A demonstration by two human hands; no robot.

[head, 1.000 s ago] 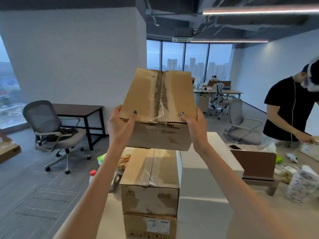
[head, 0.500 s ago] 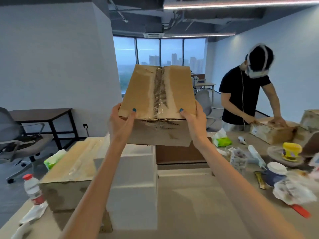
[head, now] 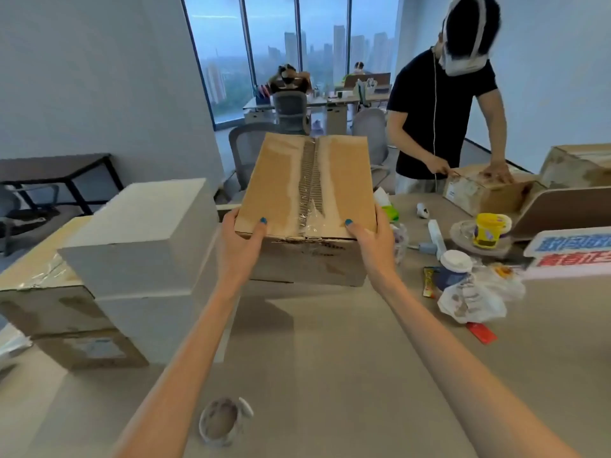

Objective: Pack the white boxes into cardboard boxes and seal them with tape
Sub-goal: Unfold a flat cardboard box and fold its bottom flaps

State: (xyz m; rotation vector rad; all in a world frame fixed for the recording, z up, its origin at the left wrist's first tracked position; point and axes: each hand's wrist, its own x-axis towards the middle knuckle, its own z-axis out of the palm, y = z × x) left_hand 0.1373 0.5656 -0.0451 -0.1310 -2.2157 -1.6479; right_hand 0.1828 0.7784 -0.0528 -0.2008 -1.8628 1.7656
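The taped cardboard box (head: 284, 183) is held above the table (head: 330, 358) — left hand (head: 236, 246) and right hand (head: 372, 249) grip its near corners, thumbs flat on the lid (other fingers hidden underneath) — just right of the stacked white boxes (head: 142, 233).

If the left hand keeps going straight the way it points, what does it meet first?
The left hand grips the cardboard box. Beyond that, it would likely meet the low brown divider, though depth is unclear.
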